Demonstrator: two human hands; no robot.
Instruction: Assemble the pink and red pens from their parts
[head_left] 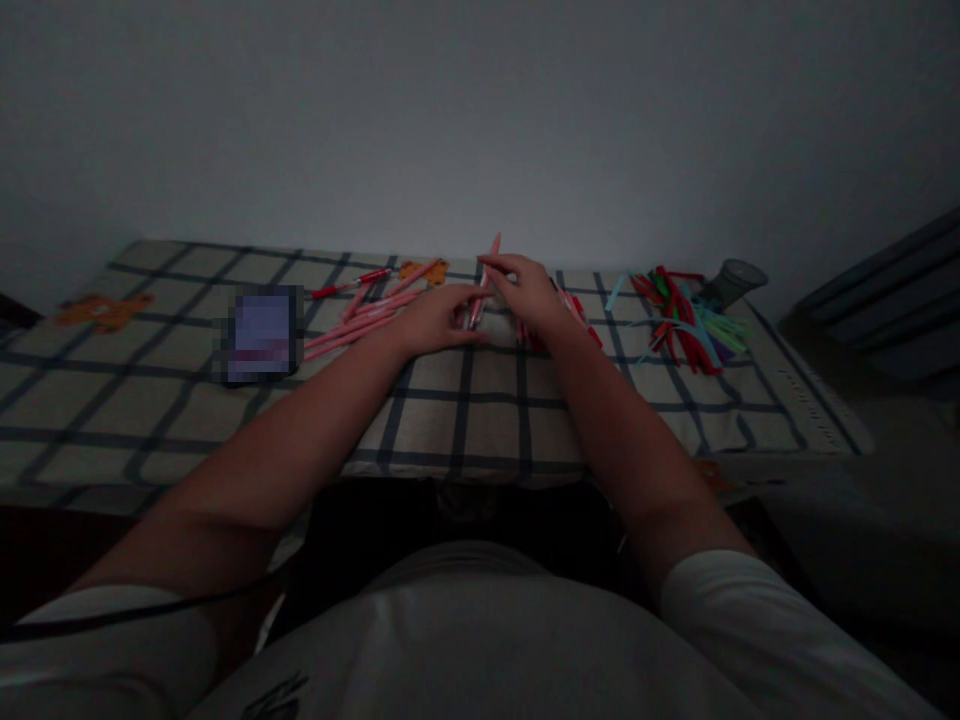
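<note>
Both hands meet at the middle of a checked tablecloth [465, 420]. My right hand [529, 290] is closed on a pink pen [486, 270] that stands tilted, tip up. My left hand [435, 318] is closed around the lower end of the same pen. A row of several pink pens [360, 318] lies on the cloth just left of my left hand. A few red pens [581, 315] lie under and to the right of my right hand.
A blurred square object [259, 333] lies at the left. A heap of red, green and blue strips [686, 320] and a dark cup [733, 280] lie at the right. Orange bear patches [105, 310] mark the cloth. A wall stands behind.
</note>
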